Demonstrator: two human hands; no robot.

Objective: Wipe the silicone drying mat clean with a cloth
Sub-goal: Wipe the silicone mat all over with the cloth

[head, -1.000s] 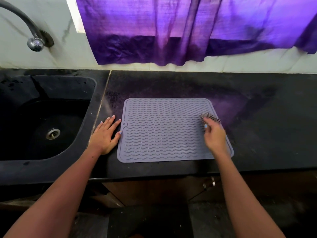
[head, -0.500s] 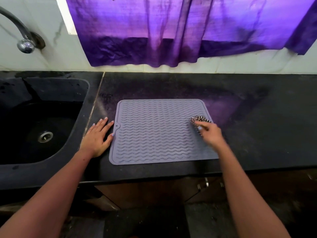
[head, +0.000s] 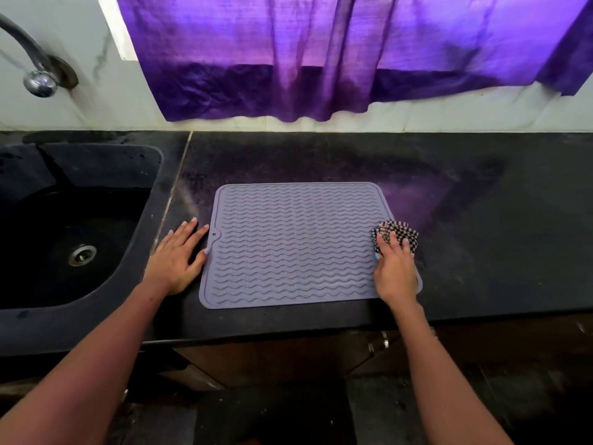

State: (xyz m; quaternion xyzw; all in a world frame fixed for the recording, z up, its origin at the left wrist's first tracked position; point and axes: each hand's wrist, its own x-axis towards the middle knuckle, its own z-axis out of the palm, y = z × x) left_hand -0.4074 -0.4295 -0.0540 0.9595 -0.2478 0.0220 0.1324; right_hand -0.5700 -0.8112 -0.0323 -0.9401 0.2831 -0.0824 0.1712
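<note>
A grey silicone drying mat with wavy ridges lies flat on the black countertop. My right hand presses a small black-and-white checked cloth onto the mat's right edge, fingers spread straight over it. My left hand lies flat on the counter just left of the mat, with the thumb touching the mat's left edge near its hanging hole.
A black sink with a metal drain is set into the counter at the left, under a curved tap. A purple curtain hangs over the back wall. Cabinet doors stand below the counter's front edge.
My right hand has slid the cloth to the right, from inside the mat to its right edge. My left hand has stayed at the mat's left edge.
</note>
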